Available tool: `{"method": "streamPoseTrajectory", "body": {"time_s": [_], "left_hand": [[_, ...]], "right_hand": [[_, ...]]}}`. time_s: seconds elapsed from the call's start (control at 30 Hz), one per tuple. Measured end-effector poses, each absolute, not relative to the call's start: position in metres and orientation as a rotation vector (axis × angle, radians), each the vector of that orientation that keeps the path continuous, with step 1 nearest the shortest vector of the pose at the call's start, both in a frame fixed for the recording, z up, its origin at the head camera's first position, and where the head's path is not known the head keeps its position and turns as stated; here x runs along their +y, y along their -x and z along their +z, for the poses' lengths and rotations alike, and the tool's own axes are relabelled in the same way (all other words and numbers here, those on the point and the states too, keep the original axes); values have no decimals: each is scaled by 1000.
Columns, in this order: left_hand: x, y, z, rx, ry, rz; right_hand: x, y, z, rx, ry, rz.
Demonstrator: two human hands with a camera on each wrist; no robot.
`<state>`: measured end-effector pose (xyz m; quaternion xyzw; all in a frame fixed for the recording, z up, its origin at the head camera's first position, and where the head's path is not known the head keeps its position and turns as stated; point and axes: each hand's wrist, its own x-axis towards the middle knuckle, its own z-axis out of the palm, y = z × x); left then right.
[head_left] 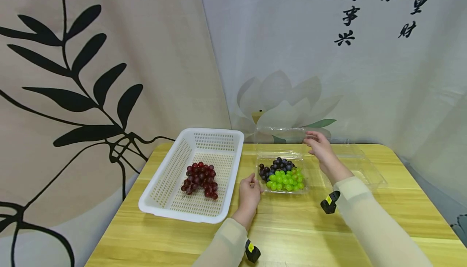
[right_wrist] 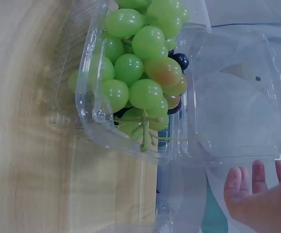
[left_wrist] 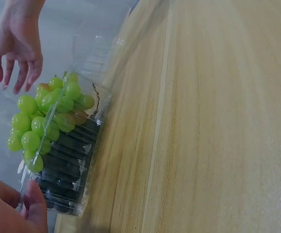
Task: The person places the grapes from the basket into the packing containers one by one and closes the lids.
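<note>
A clear plastic clamshell container point(head_left: 306, 189) stands on the table with its lid point(head_left: 270, 136) raised at the back. It holds a bunch of green grapes point(head_left: 286, 180) in front and a bunch of dark grapes point(head_left: 279, 163) behind. My left hand point(head_left: 249, 194) is at the container's left side, thumb and fingers pinching its rim in the left wrist view. My right hand point(head_left: 322, 149) is up beside the lid, its loosely bent fingertips right at the lid's edge in the right wrist view point(right_wrist: 261, 194).
To the left, a white perforated plastic basket point(head_left: 238, 149) holds a bunch of red grapes point(head_left: 200, 178). Another clear plastic container point(head_left: 365, 169) lies on the right, behind my right wrist. A printed curtain point(head_left: 175, 76) hangs behind the wooden table point(head_left: 299, 226).
</note>
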<state>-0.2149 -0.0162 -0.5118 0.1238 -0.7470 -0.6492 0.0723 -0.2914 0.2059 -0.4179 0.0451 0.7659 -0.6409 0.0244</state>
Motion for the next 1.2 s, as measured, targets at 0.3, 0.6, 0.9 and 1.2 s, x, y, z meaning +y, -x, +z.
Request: {"method": "streamPoseTrajectory", "body": {"time_s": [0.3, 0.6, 0.9, 1.2], "left_hand": [[-16, 217, -515, -2234, -384, -1985], [-16, 217, -516, -2218, -391, -2014], [-17, 218, -517, -2169, -400, -2062], [-18, 217, -517, -2177, -405, -2078]], "right_hand": [[209, 279, -415, 2410, -103, -1971], [214, 264, -417, 2421, -125, -1886], [214, 249, -420, 2445, -80, -1764], [213, 237, -426, 2431, -50, -1723]]}}
